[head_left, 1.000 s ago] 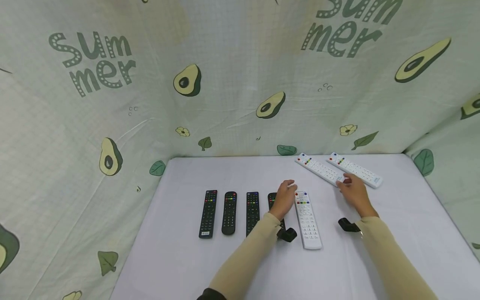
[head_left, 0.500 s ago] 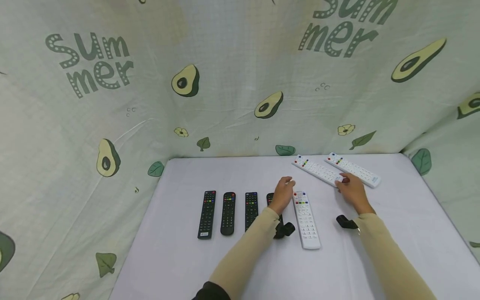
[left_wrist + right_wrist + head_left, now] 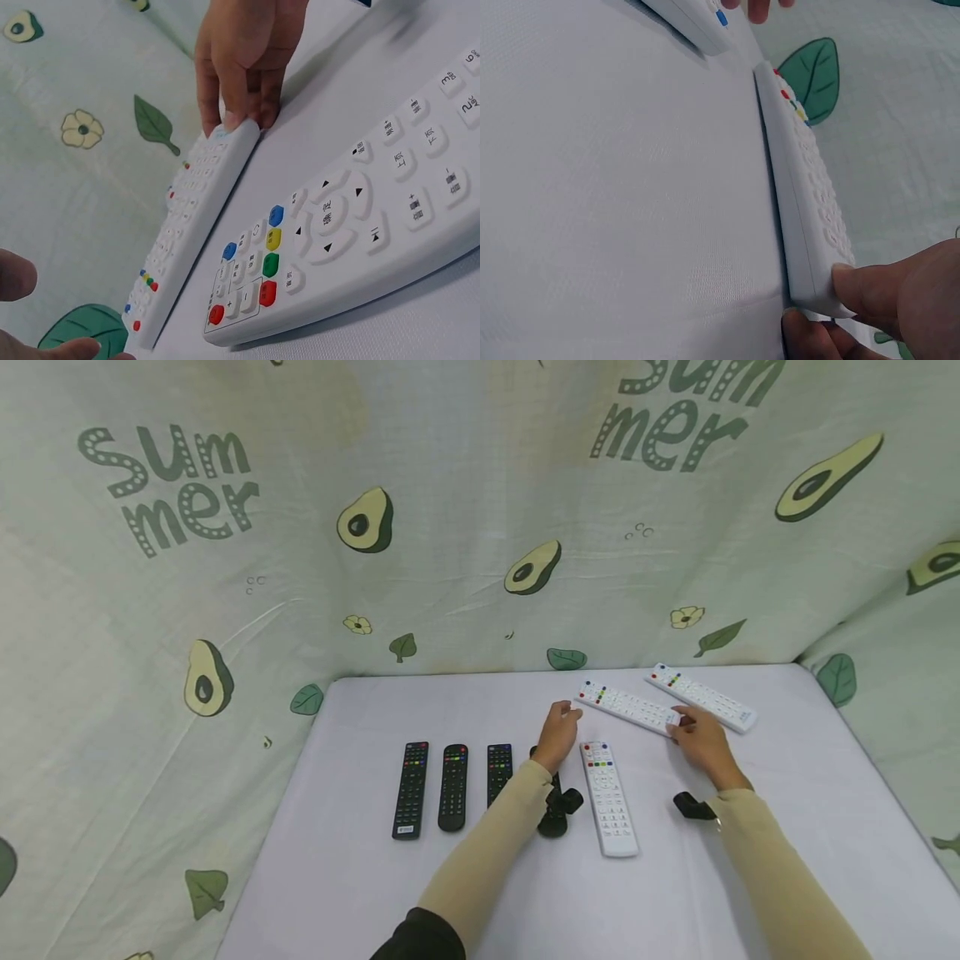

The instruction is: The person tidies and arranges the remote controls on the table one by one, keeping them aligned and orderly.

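Note:
My right hand (image 3: 701, 745) pinches the near-right end of a white remote control (image 3: 628, 707) lying slanted near the back of the table. In the right wrist view, the thumb (image 3: 855, 289) presses on that end and the fingertips sit at its edge. My left hand (image 3: 557, 739) is beside the remote's other end, fingers loosely bent and holding nothing. Its fingertips (image 3: 75, 349) show near that end in the left wrist view. A second white remote (image 3: 609, 802) lies lengthwise between my forearms. Behind my right hand is a third white remote (image 3: 705, 697), slanted.
Several black remotes stand in a row to the left, among them one at the far left (image 3: 410, 791) and a rounded one (image 3: 453, 787). My left wrist and its black camera mount partly cover another black remote (image 3: 552, 825). A patterned curtain (image 3: 450, 527) hangs behind the white table (image 3: 360, 718).
The pinched white remote has turned, its left end swinging toward me. My left hand has moved a little farther back. The right hand stays on the same end.

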Tool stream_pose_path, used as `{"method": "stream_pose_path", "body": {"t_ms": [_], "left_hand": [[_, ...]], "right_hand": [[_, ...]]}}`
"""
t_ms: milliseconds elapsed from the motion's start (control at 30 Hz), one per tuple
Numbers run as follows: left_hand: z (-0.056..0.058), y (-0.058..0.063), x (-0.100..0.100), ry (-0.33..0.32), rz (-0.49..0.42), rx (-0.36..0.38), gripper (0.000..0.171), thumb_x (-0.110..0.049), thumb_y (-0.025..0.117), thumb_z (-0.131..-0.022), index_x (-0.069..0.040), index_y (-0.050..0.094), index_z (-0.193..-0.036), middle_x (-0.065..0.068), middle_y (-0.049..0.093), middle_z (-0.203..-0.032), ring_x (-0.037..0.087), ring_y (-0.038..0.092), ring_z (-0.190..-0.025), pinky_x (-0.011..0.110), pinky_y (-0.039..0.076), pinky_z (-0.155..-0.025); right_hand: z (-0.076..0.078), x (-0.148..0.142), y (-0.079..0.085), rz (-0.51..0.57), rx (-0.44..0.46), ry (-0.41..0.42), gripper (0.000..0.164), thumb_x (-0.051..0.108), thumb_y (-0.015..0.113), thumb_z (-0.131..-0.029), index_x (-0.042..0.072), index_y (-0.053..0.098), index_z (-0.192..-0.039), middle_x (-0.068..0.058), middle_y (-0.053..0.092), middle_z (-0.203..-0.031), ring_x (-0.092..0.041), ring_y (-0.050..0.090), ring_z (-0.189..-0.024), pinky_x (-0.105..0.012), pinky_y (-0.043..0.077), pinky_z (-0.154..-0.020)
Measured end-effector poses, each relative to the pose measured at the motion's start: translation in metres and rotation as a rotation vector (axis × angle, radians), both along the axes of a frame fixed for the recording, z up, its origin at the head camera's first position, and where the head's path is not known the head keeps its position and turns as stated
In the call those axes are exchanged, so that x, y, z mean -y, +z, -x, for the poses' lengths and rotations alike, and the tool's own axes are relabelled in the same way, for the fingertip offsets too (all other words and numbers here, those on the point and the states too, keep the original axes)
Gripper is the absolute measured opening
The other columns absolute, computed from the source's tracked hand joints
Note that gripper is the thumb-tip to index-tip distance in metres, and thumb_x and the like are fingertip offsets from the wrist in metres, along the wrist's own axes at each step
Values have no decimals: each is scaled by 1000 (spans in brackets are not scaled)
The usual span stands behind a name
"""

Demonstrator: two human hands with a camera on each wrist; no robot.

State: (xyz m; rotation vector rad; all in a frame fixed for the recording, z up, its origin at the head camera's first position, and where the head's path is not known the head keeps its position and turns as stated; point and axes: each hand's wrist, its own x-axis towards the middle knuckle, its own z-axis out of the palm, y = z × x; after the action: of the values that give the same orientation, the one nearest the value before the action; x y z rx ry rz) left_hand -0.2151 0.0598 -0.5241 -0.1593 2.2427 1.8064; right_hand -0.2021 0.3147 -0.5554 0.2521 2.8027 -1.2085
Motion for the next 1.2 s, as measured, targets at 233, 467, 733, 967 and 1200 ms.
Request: {"method": "stream_pose_path", "body": {"t_ms": [233, 467, 733, 967, 1200], "left_hand": [[3, -1, 1, 0, -8, 16, 54, -31, 44, -110, -5, 43, -158, 14, 45, -162, 34, 42, -151, 49, 37, -124], [4, -4, 1, -15, -18, 24, 57, -34, 44, -110, -6, 40, -160, 14, 42, -165, 34, 38, -154, 50, 34, -126], [5, -8, 1, -34, -24, 37, 59, -35, 41, -111, -6, 37, -162, 13, 38, -168, 33, 34, -156, 50, 30, -128], [4, -8, 2, -74, -31, 35, 59, -35, 39, -112, -5, 35, -163, 14, 39, -167, 32, 34, -157, 48, 29, -129], [2, -9, 1, -70, -52, 36, 55, -32, 40, -112, -5, 40, -160, 14, 43, -165, 33, 35, -155, 50, 30, -128]], "right_hand": [[-5, -3, -1, -11, -29, 40, 49, 6, 57, -104, -16, 47, -146, -39, 55, -126, -55, 59, -118, -65, 52, -99], [-8, -1, -2, -11, -23, 39, 49, 6, 57, -104, -14, 47, -148, -39, 54, -128, -54, 58, -117, -62, 53, -95], [-12, 1, -3, -14, -68, 34, 49, 4, 60, -102, -13, 49, -146, -40, 56, -126, -54, 59, -115, -62, 53, -93], [-14, 2, -5, -11, -87, 24, 48, 2, 61, -102, -12, 50, -147, -39, 57, -126, -53, 59, -116, -64, 52, -95], [-17, 0, -10, 22, -138, -14, 48, 3, 62, -101, -10, 53, -147, -40, 61, -127, -51, 63, -114, -54, 54, -92]]}}
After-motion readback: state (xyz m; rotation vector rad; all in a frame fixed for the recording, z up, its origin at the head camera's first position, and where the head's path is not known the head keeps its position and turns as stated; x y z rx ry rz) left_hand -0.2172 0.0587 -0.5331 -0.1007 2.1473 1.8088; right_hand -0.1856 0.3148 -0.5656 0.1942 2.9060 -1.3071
